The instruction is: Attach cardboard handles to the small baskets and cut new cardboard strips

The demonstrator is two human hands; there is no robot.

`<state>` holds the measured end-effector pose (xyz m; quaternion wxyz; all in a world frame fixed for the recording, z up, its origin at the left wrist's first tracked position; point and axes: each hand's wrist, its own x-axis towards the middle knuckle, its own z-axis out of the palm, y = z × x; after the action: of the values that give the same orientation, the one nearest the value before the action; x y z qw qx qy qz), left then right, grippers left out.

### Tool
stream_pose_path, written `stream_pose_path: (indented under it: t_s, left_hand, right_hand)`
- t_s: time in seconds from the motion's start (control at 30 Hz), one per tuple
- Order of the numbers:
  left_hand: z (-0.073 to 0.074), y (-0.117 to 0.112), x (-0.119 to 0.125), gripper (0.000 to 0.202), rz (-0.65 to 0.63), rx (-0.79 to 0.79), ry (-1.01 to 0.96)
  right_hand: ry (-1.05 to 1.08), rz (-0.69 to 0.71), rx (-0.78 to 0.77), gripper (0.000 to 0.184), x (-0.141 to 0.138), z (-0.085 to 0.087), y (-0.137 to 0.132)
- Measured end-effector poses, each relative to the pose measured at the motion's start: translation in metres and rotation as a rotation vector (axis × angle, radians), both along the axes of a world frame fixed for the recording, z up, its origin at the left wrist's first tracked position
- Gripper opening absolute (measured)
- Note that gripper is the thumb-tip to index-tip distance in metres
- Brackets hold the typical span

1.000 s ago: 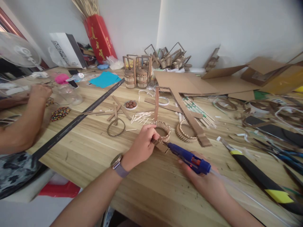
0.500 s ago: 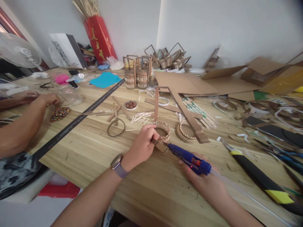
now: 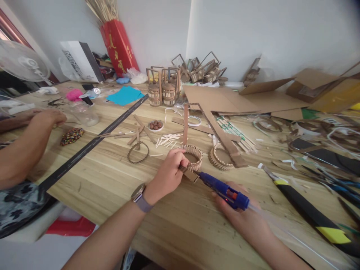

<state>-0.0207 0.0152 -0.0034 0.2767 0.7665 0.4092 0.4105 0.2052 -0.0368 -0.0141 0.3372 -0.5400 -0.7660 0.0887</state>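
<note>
My left hand [image 3: 172, 169] is closed on a short cardboard strip [image 3: 190, 174], pinched between thumb and fingers. In my right hand [image 3: 239, 210] is a blue hot glue gun [image 3: 222, 187], a small red light showing on its side. Its nozzle meets the free end of the strip or lies just beside it; I cannot tell which. Just behind the strip stands a round stick-walled ring [image 3: 200, 156], partly covered by my left fingers. To its right sits a second such ring [image 3: 215, 159], with a bent cardboard handle [image 3: 221, 133] leaning across it.
A co-worker's hands [image 3: 47, 118] are at the left by a bead pile [image 3: 72, 136]. Small sticks [image 3: 168, 139] and a bowl of brown balls [image 3: 155, 125] lie ahead. A black-and-yellow knife [image 3: 306, 210] rests at the right. Finished baskets [image 3: 168, 93] stand behind.
The glue gun has shifted very slightly left, while my left hand keeps its place. The co-worker's hand has moved a little left, away from the beads.
</note>
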Motion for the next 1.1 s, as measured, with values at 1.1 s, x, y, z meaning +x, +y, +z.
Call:
stream_pose_path:
  t_s: [1.1]
  left_hand:
    - [-0.001,0.001,0.0,0.024,-0.024,0.026,-0.041]
  right_hand:
    - [-0.122,0.154,0.179,0.019,0.002,-0.014,0.004]
